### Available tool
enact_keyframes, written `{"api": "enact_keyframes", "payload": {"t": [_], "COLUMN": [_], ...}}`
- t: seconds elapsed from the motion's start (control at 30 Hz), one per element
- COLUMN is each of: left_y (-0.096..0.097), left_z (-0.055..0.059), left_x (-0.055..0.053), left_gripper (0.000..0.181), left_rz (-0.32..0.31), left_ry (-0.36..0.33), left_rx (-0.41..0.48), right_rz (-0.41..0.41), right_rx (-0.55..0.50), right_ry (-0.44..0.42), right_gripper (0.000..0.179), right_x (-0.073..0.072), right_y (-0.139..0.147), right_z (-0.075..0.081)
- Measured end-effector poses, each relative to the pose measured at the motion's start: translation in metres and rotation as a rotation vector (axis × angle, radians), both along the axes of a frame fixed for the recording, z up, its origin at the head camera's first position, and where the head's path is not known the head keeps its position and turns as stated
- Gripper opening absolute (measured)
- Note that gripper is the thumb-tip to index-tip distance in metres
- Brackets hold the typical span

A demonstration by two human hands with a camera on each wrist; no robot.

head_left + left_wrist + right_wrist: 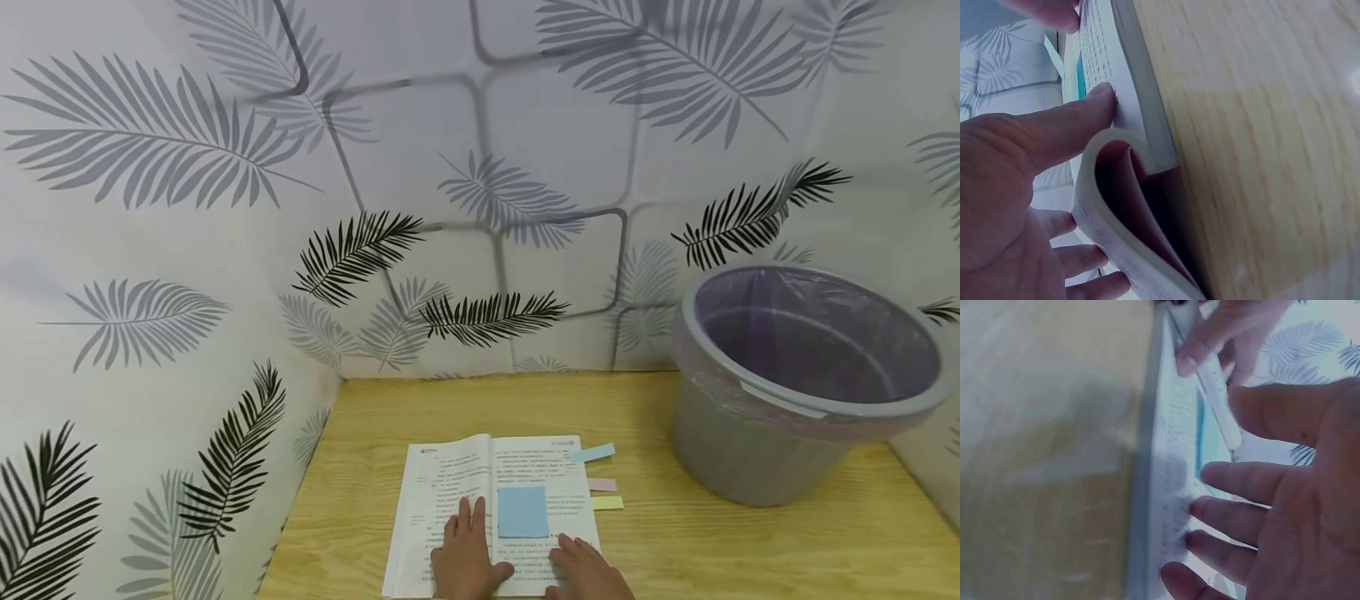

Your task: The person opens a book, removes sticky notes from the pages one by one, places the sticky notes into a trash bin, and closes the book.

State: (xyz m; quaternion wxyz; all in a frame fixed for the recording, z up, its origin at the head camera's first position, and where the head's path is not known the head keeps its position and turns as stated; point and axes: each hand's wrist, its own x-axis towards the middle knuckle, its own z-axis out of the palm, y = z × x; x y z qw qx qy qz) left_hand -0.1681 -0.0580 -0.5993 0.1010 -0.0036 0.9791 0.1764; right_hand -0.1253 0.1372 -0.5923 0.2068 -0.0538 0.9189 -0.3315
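Observation:
An open book [435, 492] with printed text lies on the table. My left hand [467, 554] rests on its left page beside the spine, fingers extended. In the left wrist view, the thumb [1079, 122] reaches across to the right page, and the book's pages [1100, 212] curve up around the spine. Over the lower right page is my right hand [587, 567], its fingers [1235, 519] loosely spread with nothing held. A blue square sticky note [523, 512] sits on the right page between the hands. Blue [597, 452], pink [602, 484] and yellow tabs [607, 502] stick out from the right edge.
A large grey bin [750, 450] with a clear liner stands on the wooden table [645, 525] to the right of the book. Behind and to the left rises a pale wall covering [420, 167] with a leaf print.

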Motion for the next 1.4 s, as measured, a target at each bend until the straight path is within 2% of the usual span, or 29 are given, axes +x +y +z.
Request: {"api": "enact_keyframes", "payload": {"t": [0.17,0.27,0.47,0.53,0.63,0.8,0.93,1.1,1.4], "left_y": [0.003,0.004,-0.001,-0.003,-0.004,-0.004,-0.005,-0.003,-0.006], "left_z": [-0.003,-0.008,-0.012,-0.01,-0.008,-0.005,-0.004,-0.001,0.001], "left_x": [0.004,0.005,0.002,0.002,0.001,0.001,-0.001,-0.003,-0.001], "left_gripper": [0.106,0.106,0.106,0.106,0.106,0.107,0.107,0.107,0.108], "left_rz": [-0.014,-0.02,-0.03,-0.03,-0.031,-0.037,-0.034,-0.027,-0.033], "left_ry": [-0.028,-0.05,-0.042,-0.031,-0.026,-0.03,-0.026,0.003,-0.014], "left_rx": [0.007,0.002,-0.013,-0.012,-0.004,0.002,-0.006,-0.003,0.003], "right_rz": [-0.096,-0.079,-0.015,-0.05,-0.161,-0.383,-0.492,-0.544,-0.573], "right_rx": [-0.081,-0.14,-0.234,-0.232,-0.225,-0.22,-0.24,-0.236,-0.206], "right_ry": [-0.091,-0.104,-0.033,-0.05,-0.052,0.098,0.201,0.278,0.339], "right_gripper": [0.05,0.05,0.051,0.048,0.041,0.025,0.021,0.022,0.024], "right_x": [0.0,0.003,0.006,0.001,-0.005,-0.007,-0.01,-0.016,-0.03], "right_y": [0.004,0.009,0.015,0.014,0.014,0.021,0.032,0.048,0.071], "right_z": [0.01,0.01,0.001,0.001,0.004,0.012,0.014,0.01,-0.001]}}
